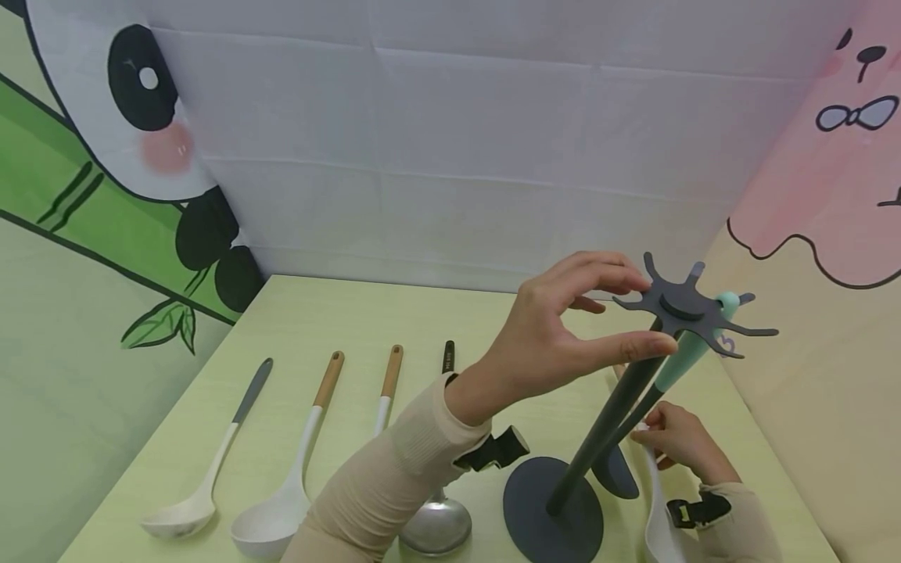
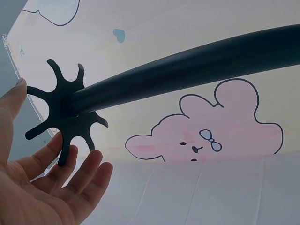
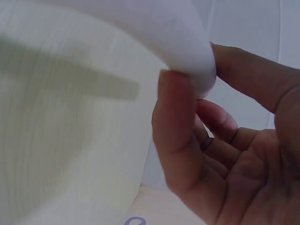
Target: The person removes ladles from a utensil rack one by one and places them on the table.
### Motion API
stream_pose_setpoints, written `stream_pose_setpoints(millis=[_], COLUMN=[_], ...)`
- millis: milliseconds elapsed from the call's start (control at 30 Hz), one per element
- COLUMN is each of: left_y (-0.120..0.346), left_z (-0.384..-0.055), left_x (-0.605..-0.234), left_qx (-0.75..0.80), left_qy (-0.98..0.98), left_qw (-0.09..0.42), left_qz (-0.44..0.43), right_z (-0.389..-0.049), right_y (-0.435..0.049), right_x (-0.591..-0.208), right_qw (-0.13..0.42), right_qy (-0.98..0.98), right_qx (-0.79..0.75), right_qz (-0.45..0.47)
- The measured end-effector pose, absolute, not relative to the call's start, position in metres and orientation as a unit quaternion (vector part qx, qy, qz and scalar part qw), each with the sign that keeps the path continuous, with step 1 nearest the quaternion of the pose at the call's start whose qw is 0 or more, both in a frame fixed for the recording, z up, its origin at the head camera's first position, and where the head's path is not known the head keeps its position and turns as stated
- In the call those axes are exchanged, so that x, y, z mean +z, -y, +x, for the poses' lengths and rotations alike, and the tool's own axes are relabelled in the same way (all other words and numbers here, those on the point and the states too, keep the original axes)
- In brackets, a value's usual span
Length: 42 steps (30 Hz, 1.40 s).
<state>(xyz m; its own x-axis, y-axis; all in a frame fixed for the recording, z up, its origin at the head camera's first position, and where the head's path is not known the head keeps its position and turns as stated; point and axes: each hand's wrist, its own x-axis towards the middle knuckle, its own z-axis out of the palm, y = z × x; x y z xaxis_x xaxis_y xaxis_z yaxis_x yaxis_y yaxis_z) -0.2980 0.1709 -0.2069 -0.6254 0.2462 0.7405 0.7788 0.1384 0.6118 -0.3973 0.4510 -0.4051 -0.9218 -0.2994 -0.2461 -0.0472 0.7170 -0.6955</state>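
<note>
A dark grey utensil stand [image 1: 598, 438] has a round base and a star-shaped top of curved hooks. My left hand [image 1: 531, 344] holds this top, thumb on one hook and fingertips at another, as the left wrist view shows on the hooked top [image 2: 58, 101]. From a right-hand hook hangs a utensil with a mint-green handle [image 1: 683, 360]; its dark head [image 1: 615, 473] is partly behind the pole. To the stand's right, my right hand [image 1: 686, 442] pinches a white utensil [image 1: 658, 512] between thumb and fingers. The sleeve and frame edge hide part of its head.
On the left of the table lie a grey-handled white slotted spoon [image 1: 179, 516] and a wooden-handled white ladle [image 1: 271, 516]. Nearer the stand are another wooden handle [image 1: 393, 371] and a metal ladle [image 1: 436, 528], both partly covered by the left sleeve. Printed cloth walls surround the table.
</note>
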Motion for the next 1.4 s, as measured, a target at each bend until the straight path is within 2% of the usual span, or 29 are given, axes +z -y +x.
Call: stream_pose_setpoints(millis=[1400], left_y=[-0.171], left_z=[-0.299], left_x=[-0.208], left_qx=[-0.547], left_qy=[0.709], left_qw=[0.25], left_qz=[-0.368], right_z=[-0.404], right_y=[-0.449], right_x=[-0.421], right_qw=[0.204], right_qy=[-0.91], right_qx=[-0.353], right_qz=[-0.078])
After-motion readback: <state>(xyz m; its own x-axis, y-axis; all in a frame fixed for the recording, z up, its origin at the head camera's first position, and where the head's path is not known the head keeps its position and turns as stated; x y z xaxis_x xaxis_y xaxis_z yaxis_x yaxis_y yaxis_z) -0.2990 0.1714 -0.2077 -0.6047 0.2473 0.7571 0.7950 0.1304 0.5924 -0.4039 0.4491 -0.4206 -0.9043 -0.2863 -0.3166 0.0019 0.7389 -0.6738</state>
